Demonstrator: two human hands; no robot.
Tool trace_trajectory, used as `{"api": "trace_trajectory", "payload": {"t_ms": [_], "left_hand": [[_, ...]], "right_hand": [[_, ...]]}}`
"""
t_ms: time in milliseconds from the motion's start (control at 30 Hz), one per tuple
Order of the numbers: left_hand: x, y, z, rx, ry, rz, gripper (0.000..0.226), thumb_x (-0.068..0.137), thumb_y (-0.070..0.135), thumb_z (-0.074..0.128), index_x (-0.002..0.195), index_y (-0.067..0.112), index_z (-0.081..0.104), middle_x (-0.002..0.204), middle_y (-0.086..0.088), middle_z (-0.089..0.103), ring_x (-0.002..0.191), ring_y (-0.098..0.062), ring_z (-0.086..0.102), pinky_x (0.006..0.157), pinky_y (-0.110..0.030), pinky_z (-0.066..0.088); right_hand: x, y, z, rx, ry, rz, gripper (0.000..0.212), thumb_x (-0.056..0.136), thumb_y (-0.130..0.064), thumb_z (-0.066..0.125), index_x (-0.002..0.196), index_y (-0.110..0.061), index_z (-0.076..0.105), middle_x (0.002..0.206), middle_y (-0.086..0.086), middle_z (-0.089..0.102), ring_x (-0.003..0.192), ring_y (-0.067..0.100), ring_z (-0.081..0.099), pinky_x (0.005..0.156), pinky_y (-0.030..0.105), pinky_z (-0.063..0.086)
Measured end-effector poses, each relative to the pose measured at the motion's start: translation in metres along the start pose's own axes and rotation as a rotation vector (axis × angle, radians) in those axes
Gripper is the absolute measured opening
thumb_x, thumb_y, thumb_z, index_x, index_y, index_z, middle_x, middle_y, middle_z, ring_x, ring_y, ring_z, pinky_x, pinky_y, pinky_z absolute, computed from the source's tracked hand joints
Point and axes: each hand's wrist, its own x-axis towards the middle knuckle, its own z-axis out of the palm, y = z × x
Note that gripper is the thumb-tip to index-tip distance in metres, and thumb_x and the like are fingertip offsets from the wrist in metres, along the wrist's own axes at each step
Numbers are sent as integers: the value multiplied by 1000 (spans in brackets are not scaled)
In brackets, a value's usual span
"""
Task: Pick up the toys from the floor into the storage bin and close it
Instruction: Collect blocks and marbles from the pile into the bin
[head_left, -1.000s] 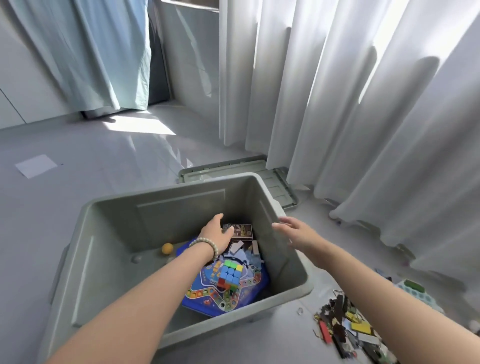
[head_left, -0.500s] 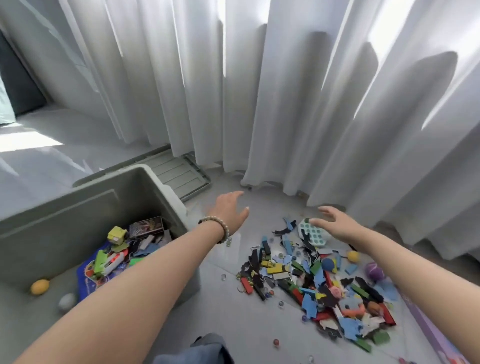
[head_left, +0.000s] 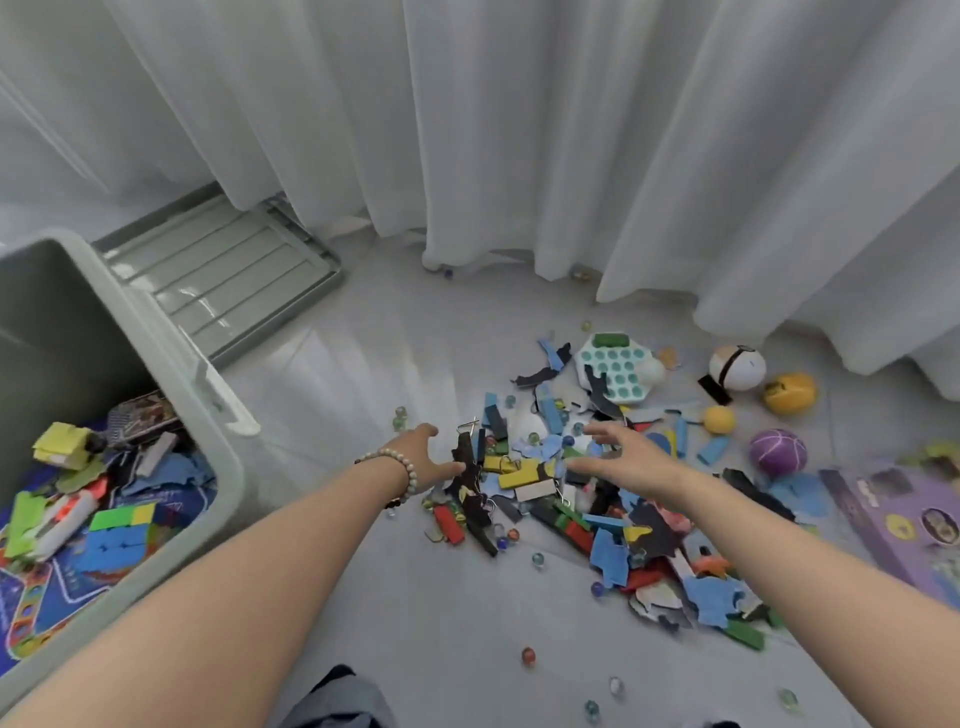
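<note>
The left hand (head_left: 423, 460) and the right hand (head_left: 631, 457) both hover open over the toy pile (head_left: 561, 499), fingers spread and slack, grasping nothing. The left fingertips lie at the pile's left edge beside a black piece; whether they touch it cannot be told. The right hand is above the pile's middle, its fingers blurred. A bead bracelet (head_left: 400, 467) rings the left wrist.

The pile of flat coloured pieces, blocks and clips spreads across the pale floor (head_left: 415, 597) toward the right. At its far edge lies a teal-and-white bubble toy (head_left: 615, 374). Beyond it, near the curtain (head_left: 519, 130) hem, lie a white ball (head_left: 737, 366) with a black band, a yellow ball (head_left: 789, 393), a small orange ball (head_left: 719, 419) and a purple ball (head_left: 777, 451). Marbles (head_left: 528, 656) are scattered loose around the pile, several of them on the near floor.

The storage bin (head_left: 208, 395) stands open to the left, well apart from the pile, with a strip of bare floor between its rim and the left hand. It holds toys on a blue board (head_left: 119, 551).

The picture's left edge cuts the bin off. Its lid (head_left: 223, 280) lies flat behind it, the far side tucked under the curtain. A purple box (head_left: 893, 514) is cut off at the right edge. Grey cloth (head_left: 337, 696) at the bottom edge is too cropped to identify.
</note>
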Motion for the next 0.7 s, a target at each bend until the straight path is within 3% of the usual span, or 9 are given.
{"api": "trace_trajectory", "payload": {"t_ms": [133, 233, 333, 700], "left_hand": [[22, -11, 25, -45, -16, 26, 77, 73, 48, 72, 136, 20, 37, 137, -6, 46, 120, -23, 50, 101, -36, 43], [31, -12, 38, 29, 8, 53, 90, 59, 57, 78, 131, 23, 36, 129, -3, 47, 116, -22, 49, 97, -40, 46], [37, -12, 50, -61, 80, 49, 93, 52, 55, 83, 125, 23, 35, 124, -3, 47, 113, -21, 49, 94, -41, 47], [47, -21, 74, -200, 178, 95, 90, 53, 50, 85, 119, 24, 31, 108, 1, 45, 98, -17, 49, 87, -39, 49]], "right_hand": [[29, 12, 28, 1, -42, -39, 64, 79, -34, 73, 134, -22, 43, 142, 1, 39, 130, 20, 40, 101, 33, 37], [42, 18, 42, 9, -25, -54, 61, 79, -34, 73, 132, -23, 44, 140, 0, 42, 127, 19, 43, 97, 28, 37], [50, 23, 51, 37, 10, -75, 57, 79, -32, 73, 128, -24, 46, 138, 0, 44, 120, 16, 46, 95, 27, 39], [57, 37, 60, 15, 71, -117, 58, 79, -29, 74, 130, -25, 46, 134, -3, 45, 114, 12, 44, 91, 25, 36]]}}
